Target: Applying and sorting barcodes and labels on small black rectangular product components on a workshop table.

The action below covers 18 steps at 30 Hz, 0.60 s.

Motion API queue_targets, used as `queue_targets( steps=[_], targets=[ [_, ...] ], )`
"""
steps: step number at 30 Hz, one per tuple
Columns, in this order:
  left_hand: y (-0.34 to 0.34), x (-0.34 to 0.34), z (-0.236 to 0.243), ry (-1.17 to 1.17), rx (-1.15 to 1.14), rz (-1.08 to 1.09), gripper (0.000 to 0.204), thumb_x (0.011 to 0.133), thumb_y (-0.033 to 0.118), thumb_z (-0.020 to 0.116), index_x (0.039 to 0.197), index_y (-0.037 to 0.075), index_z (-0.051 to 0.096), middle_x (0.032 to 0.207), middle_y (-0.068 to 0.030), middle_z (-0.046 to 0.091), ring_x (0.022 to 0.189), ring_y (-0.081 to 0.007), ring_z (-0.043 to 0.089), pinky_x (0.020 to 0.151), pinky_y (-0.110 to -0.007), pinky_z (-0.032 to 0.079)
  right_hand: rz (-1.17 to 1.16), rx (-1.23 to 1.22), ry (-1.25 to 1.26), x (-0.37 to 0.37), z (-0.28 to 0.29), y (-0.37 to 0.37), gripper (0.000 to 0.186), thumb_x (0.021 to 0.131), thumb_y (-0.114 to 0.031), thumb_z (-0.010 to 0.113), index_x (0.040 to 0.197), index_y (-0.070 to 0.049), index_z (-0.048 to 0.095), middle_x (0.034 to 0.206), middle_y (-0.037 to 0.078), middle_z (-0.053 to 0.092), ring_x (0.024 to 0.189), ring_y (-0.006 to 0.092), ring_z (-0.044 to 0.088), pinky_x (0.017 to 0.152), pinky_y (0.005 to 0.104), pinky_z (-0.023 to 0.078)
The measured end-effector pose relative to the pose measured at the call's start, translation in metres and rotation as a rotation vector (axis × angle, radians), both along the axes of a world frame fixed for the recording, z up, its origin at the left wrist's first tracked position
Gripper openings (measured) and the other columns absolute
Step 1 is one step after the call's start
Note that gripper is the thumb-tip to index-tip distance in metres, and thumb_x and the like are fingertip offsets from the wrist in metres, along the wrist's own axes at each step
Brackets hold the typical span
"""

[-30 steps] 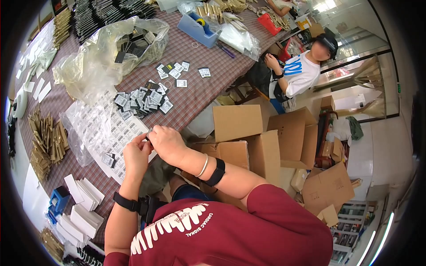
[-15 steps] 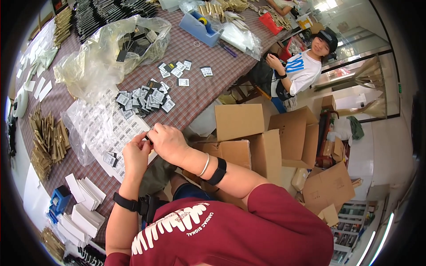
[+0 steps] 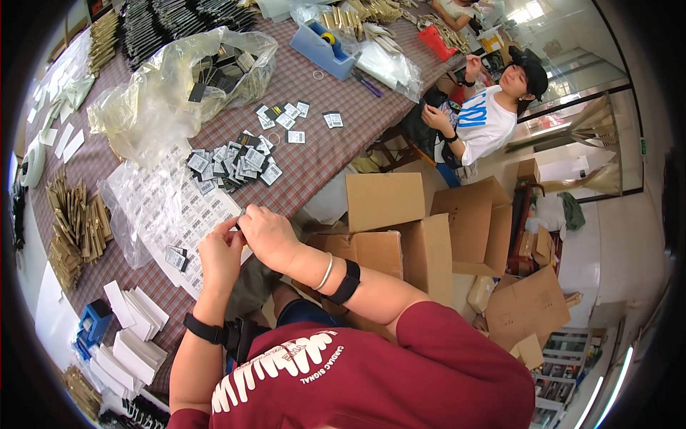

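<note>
Both my hands meet over the near edge of the table, fingertips closed on a small black piece that looks like a hang tag [image 3: 239, 219]. My left hand [image 3: 219, 254] pinches it from one side, my right hand [image 3: 267, 236] from the other; fingers hide most of it. Under and beyond them lies a white sheet of printed labels [image 3: 187, 218]. A couple of labelled tags [image 3: 176, 258] rest on the sheet left of my left hand. Beyond my hands is a heap of black tags with white labels [image 3: 232, 164], with several more scattered farther off.
A clear plastic bag of black tags [image 3: 128, 118] lies on the checked tablecloth [image 3: 325, 154]. A blue tape dispenser [image 3: 314, 51] stands farther back. Brown bundles [image 3: 78, 225] and white card stacks [image 3: 139, 354] are at left. Open cardboard boxes [image 3: 386, 204] sit right; beyond them is a co-worker [image 3: 493, 111].
My hands keep their pinch together, with only slight shifts of the fingers. The co-worker at right has raised one hand and turned their head.
</note>
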<state>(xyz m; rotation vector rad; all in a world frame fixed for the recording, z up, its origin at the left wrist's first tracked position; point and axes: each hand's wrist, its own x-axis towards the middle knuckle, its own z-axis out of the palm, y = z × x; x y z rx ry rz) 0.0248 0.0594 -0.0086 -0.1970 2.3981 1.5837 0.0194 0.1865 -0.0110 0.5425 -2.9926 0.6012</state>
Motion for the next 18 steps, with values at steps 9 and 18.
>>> queue_targets(
  steps=[9,18],
  targets=[
    [0.000,0.000,-0.003,0.007,0.018,0.031,0.024,0.079,0.002,0.056,0.101,-0.005,0.062,0.067,-0.0133,0.066,0.058,-0.0156,0.063,0.058,-0.027,0.049,-0.011,-0.012,0.060,-0.001,-0.001,-0.001,0.007,0.072,-0.010,0.058,0.074,-0.007,0.053,0.079,0.009,0.050,0.073,0.0268,0.057,0.061,0.0382,0.049],
    [0.000,0.001,-0.012,0.041,0.066,0.049,0.023,0.078,0.003,0.057,0.099,-0.003,0.064,0.064,-0.0131,0.064,0.054,-0.0159,0.060,0.056,-0.028,0.047,0.004,-0.061,0.157,0.000,-0.002,0.001,0.009,0.069,-0.010,0.061,0.075,-0.010,0.054,0.075,0.005,0.048,0.066,0.0230,0.056,0.057,0.0359,0.044]
  ],
)
